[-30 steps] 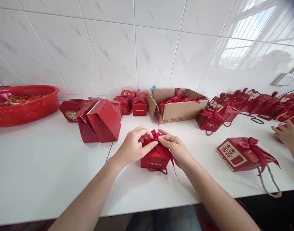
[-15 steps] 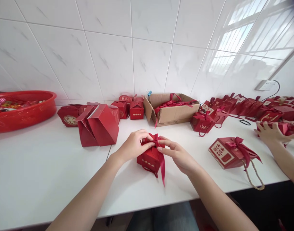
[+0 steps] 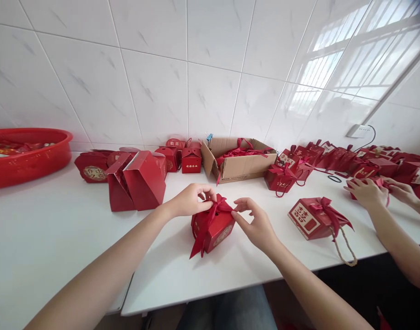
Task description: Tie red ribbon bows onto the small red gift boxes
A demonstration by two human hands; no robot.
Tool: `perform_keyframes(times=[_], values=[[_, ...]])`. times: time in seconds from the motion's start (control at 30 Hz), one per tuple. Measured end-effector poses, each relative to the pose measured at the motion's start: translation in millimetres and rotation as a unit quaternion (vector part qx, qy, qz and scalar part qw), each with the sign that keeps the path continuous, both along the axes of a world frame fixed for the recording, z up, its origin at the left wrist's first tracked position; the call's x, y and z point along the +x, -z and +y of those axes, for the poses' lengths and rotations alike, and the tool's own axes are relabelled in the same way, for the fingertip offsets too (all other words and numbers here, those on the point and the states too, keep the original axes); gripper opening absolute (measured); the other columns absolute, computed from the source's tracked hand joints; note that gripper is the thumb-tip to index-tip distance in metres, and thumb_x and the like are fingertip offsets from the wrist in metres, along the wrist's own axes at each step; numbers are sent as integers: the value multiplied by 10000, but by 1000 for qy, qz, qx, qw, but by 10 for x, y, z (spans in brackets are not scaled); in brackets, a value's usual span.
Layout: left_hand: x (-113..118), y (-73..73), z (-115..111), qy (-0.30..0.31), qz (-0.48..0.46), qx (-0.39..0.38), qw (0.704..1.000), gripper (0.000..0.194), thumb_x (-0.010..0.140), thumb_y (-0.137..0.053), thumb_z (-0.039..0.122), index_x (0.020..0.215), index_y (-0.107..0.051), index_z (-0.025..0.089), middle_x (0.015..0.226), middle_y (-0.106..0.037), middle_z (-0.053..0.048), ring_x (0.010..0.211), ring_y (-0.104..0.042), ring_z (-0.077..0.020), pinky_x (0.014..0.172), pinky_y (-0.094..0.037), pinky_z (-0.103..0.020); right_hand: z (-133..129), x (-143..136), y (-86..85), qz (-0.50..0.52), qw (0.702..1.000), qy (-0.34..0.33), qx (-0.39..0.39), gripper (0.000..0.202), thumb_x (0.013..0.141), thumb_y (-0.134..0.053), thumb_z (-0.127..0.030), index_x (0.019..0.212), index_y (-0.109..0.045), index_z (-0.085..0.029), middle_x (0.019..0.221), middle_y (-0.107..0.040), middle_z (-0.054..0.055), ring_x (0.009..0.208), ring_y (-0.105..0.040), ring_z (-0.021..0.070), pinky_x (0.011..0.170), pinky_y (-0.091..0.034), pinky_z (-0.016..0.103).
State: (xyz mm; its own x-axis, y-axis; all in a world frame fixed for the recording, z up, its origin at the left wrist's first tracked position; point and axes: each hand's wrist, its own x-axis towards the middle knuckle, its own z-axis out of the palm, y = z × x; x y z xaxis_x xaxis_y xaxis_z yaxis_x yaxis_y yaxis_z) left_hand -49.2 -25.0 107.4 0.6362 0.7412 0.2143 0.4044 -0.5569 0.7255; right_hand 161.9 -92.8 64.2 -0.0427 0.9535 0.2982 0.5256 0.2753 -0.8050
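In the head view a small red gift box (image 3: pixel 224 224) stands on the white table in front of me, a round gold pattern on its side. A dark red ribbon (image 3: pixel 205 231) is tied in a bow on its top, one tail hanging down the near left corner. My left hand (image 3: pixel 192 201) pinches the bow's left side, fingertips curled at the box top. On the other side, my right hand (image 3: pixel 256 224) has thumb and forefinger closed on the ribbon's right end. Behind my left hand stand taller red boxes (image 3: pixel 144 181).
A cardboard box (image 3: pixel 247 168) full of red ribbons sits by the wall. At left is a red plastic basin (image 3: pixel 31 160). To the right lies a ribboned box with a rope handle (image 3: pixel 311 220); beyond, a co-worker's hands (image 3: pixel 368 192) hold another box among several more.
The gift box has turned, bringing its round-patterned side to the right front. The ribbon tail now hangs at the left instead of the right. My right hand has moved slightly outward.
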Motion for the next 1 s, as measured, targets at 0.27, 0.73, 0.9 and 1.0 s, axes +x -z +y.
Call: perform_keyframes(times=[0.27, 0.73, 0.9, 1.0], values=[[23, -163, 68, 57, 51, -45, 996, 118, 715, -524, 190, 792, -612, 204, 839, -658, 0, 812, -613, -168, 730, -482, -285, -6, 122, -103, -89, 989, -79, 84, 345, 801, -500, -156, 1137, -508, -237, 1184, -588, 85, 1098, -564, 216, 896, -475, 397], [-44, -250, 71, 75, 65, -68, 993, 127, 658, -529, 165, 752, -601, 210, 819, -666, -8, 774, -624, -191, 627, -461, -267, -114, 293, -511, -223, 956, -190, 22, 87, 807, -625, -247, 871, -685, -251, 983, -684, 61, 861, -639, 229, 769, -506, 364], [-66, -224, 101, 77, 69, -76, 992, 158, 660, -530, 164, 787, -611, 214, 848, -666, -14, 811, -626, -204, 638, -464, -274, 104, 223, -700, -169, 972, -164, 4, 249, 880, -527, -437, 925, -674, -241, 972, -683, 61, 854, -641, 208, 736, -503, 327], [-74, -227, 103, 83, 70, -79, 991, 162, 675, -521, 159, 803, -604, 214, 849, -657, -15, 816, -621, -199, 650, -464, -277, 322, 70, -606, -106, 982, -150, -39, 317, 893, -474, -473, 1013, -624, -221, 943, -668, 57, 718, -625, 166, 636, -498, 307]])
